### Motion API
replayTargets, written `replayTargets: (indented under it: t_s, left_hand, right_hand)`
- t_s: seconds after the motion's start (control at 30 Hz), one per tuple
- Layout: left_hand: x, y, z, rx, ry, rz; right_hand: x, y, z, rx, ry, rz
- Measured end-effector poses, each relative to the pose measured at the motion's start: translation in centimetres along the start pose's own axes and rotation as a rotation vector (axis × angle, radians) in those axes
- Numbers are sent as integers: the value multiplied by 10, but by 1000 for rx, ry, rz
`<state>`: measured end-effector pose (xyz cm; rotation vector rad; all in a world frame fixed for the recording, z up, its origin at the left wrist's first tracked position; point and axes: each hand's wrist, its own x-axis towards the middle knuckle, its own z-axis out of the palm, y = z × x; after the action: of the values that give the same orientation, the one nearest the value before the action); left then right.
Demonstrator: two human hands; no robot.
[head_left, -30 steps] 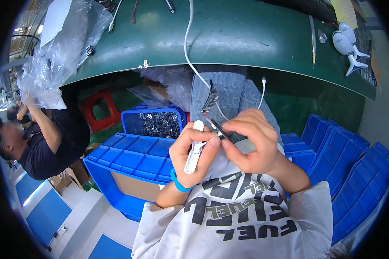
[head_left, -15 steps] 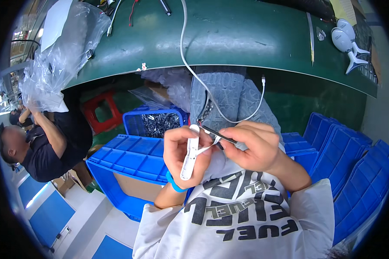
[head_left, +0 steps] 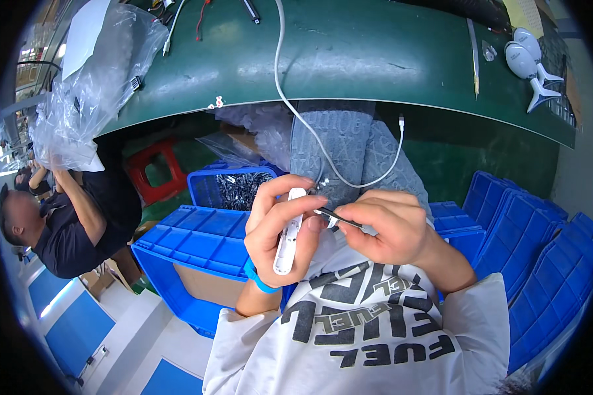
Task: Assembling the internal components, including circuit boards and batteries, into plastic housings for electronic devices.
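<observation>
My left hand, with a blue band at its wrist, grips a long narrow white plastic shell with rounded ends, its hollow side up. Its index finger reaches across the shell to the end of a thin black strip. That strip is pinched between the thumb and fingers of my right hand, and its exact kind is unclear. A small white piece shows beside it, partly hidden by fingers. Beyond both hands, a white cable loops over my lap to a small metal plug.
A green worktable spans the front, with white Y-footed devices at right and plastic bags at left. Blue crates stand on both sides; one bin holds small dark parts. A co-worker sits left, near a red stool.
My left fingers have lifted and stretched over the shell toward the black strip. The white ribbon-like piece between my hands and the dark strand beyond them are now mostly hidden.
</observation>
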<state>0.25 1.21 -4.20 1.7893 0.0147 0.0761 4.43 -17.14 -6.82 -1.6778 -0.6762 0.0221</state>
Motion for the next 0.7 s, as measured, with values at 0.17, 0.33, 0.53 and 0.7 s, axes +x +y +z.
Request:
replayTargets:
  t_s: [0.17,0.33,0.53,0.7]
  left_hand:
    - [12,5,-12,121,-166,88]
    - [15,6,-16,166,-203,86]
    - [18,5,-18,126,-235,102]
    - [19,5,-19,159,-261,91]
  right_hand:
    - [3,-3,-6,5,-57,-18]
    - [7,-5,-10,10,-97,4]
    - [8,-4,-9,28,-97,7]
    - [7,-2,-9,10,-114,17]
